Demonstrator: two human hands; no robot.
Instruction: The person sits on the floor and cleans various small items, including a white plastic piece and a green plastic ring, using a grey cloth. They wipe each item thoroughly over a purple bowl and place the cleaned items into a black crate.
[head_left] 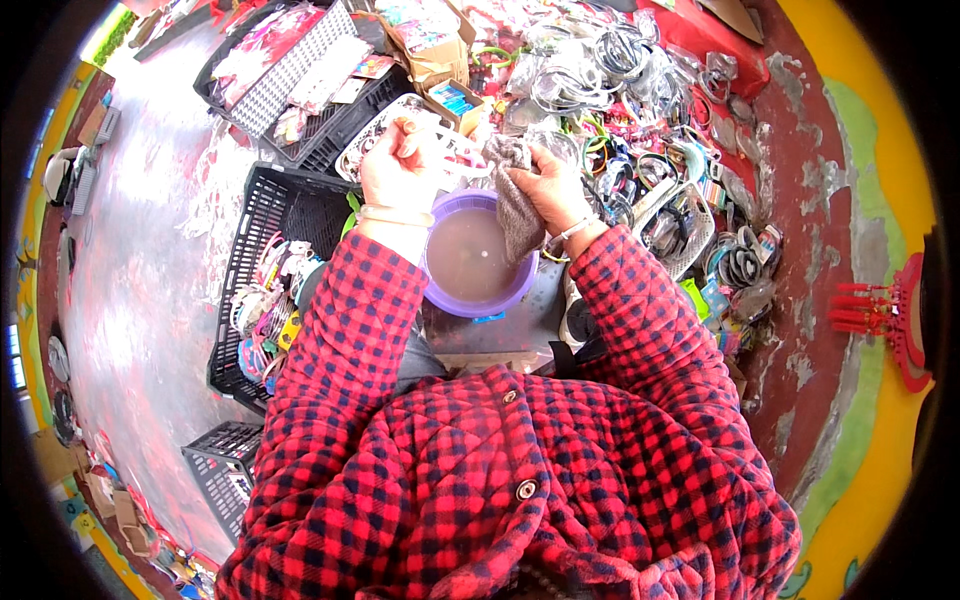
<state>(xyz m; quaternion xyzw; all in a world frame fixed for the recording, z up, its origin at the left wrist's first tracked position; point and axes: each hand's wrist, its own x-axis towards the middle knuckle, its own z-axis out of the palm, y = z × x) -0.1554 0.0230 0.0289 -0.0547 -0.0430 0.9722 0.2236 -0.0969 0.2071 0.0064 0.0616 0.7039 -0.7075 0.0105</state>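
Observation:
My left hand [395,175] is raised above the far left rim of a purple basin [528,288]. Its fingers are closed on a thin white band [462,160], which looks like a plastic headband; glare washes out part of it. A wet-looking grey-brown cloth [520,220] hangs from my right hand [555,190], gripped between thumb and fingers. The cloth's upper end reaches the white band, and its lower end droops over the basin's right side. Murky greyish water [470,255] fills the basin, with a small white spot on its surface.
Left of the basin, a black crate [228,300] holds many colourful headbands. Farther back stand a grey-and-black crate [290,105] of packaged goods and a cardboard box [440,62]. A large heap of headbands and clear bags [600,80] spreads right, around a white basket [695,245].

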